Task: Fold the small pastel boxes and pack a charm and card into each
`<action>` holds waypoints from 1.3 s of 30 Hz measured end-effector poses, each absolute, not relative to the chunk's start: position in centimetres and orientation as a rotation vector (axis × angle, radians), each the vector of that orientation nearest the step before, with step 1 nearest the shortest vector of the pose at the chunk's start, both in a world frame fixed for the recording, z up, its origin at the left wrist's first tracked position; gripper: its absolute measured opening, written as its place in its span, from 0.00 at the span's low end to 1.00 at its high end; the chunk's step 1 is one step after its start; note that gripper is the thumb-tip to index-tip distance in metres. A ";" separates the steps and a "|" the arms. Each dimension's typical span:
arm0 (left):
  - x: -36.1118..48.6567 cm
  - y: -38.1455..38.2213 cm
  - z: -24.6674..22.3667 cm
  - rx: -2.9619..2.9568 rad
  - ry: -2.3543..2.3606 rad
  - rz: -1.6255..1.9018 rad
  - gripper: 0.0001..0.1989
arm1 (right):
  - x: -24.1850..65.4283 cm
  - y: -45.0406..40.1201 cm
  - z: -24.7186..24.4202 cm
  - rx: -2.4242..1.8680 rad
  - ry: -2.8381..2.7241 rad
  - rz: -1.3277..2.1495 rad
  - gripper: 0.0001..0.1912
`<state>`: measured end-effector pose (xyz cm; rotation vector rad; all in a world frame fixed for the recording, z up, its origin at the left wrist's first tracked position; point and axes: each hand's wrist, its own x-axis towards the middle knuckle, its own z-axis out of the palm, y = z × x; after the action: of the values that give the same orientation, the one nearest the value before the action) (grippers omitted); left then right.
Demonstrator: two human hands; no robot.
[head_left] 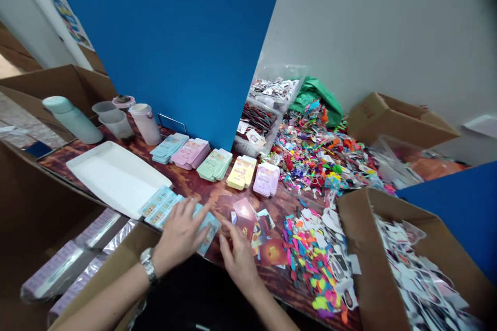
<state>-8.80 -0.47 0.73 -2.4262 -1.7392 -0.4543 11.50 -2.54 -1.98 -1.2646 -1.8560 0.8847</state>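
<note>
A row of light blue printed boxes (157, 207) lies along the table's front edge, partly overlapping the white tray (116, 173). My left hand (182, 232), with a metal watch at the wrist, rests on top of this row with its fingers spread. Just beyond the row's right end is my right hand (237, 251), fingers apart and nothing visible in them. Glossy picture cards (272, 252) lie loosely to its right. Behind the hands stand flat stacks of small cartons: blue (170, 148), pink (190, 153), green (215, 164), yellow (241, 171) and lilac (266, 179).
A mint bottle (73, 120), plastic cups (116, 124) and a pink tumbler (146, 124) stand back left. Colourful small items (322, 158) are heaped back right, beside clear bins (252, 147). An open carton (373, 269) stands right; wrapped packs (73, 258) lie below left.
</note>
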 end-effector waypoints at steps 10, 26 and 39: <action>-16.9 0.2 0.3 -2.172 -2.287 -0.353 0.32 | 8.5 -1.9 -4.3 -1.305 -1.802 1.025 0.25; -13.4 -4.1 1.1 -2.720 -1.961 -0.683 0.33 | 10.5 0.2 -1.7 -1.043 -2.241 0.447 0.32; -12.1 -2.4 -0.7 -2.646 -2.097 -0.527 0.31 | 9.6 0.6 -2.4 -1.203 -2.365 0.296 0.28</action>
<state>-12.12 -2.39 -0.68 -2.6458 -2.0968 -0.5267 9.58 0.56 -2.44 -1.2033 -2.3649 0.2961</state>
